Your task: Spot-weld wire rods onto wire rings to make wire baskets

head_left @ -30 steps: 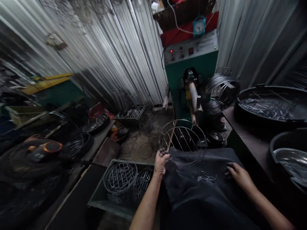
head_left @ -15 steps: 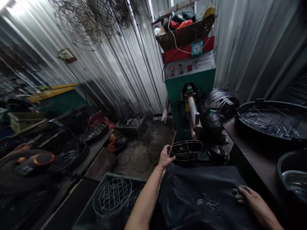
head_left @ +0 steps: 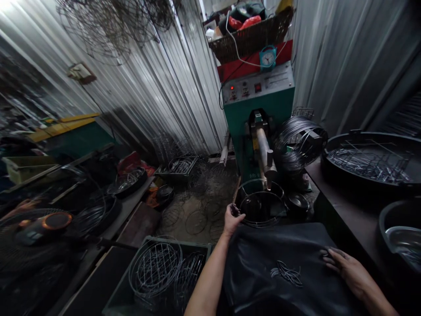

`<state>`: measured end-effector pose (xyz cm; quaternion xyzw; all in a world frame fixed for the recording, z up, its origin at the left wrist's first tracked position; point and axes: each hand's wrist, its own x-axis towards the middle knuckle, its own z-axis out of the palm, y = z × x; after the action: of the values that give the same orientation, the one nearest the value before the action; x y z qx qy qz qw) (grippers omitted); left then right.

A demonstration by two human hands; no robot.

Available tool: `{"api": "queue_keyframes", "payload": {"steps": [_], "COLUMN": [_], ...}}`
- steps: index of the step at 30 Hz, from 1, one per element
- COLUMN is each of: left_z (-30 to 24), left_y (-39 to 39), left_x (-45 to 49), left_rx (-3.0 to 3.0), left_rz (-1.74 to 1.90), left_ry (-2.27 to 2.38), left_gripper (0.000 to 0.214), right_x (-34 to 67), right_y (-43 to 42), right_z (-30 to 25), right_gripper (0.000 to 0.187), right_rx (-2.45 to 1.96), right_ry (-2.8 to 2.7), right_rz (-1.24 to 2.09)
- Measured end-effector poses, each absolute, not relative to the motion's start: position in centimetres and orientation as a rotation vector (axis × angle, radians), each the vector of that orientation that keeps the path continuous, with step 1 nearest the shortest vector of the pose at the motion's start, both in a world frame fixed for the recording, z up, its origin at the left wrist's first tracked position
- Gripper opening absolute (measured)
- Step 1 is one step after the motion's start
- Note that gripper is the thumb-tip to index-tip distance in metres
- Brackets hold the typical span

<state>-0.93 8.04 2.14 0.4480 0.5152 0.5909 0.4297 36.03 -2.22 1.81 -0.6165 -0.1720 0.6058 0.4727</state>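
Observation:
My left hand is closed on the rim of a round wire basket, held out just under the metal arm of a green machine. My right hand lies on a dark cloth over my lap, fingers together and pressed flat at its right edge. A small bundle of short bent wires rests on the cloth between my hands.
A green crate of finished wire baskets stands below my left arm. A coil of wire sits right of the machine. Black tubs of wire pieces and a metal bowl line the right bench. A fan stands left.
My left hand has carried the wire basket forward from above the cloth to the machine's arm, tilting it from upright to near level. My right hand has stayed on the cloth.

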Motion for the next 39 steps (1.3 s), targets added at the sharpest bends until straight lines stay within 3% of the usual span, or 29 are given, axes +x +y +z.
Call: {"api": "queue_keyframes", "payload": {"steps": [5, 10, 32, 39], "left_z": [2.9, 3.9, 5.4, 6.6], "left_y": [7.4, 6.1, 5.5, 7.4], "left_x": [-0.9, -1.2, 0.3, 1.0], "left_rx": [0.914, 0.758, 0.434, 0.26], "left_rz": [1.562, 1.517, 1.57, 1.606], "left_ry": [1.314, 1.295, 1.164, 1.126], "left_gripper": [0.051, 0.055, 0.049, 0.042], "right_x": [36.3, 35.5, 35.7, 35.2], "right_y": [-2.2, -1.6, -0.8, -1.4], "right_z": [2.5, 3.1, 2.1, 2.8], "right_gripper": [0.033, 0.038, 0.034, 0.033], "right_rx": [-1.522, -1.78, -1.62, -1.752], "right_ry": [-0.497, -0.909, -0.748, -0.913], "right_rz": [1.308, 1.117, 1.353, 1.088]}}
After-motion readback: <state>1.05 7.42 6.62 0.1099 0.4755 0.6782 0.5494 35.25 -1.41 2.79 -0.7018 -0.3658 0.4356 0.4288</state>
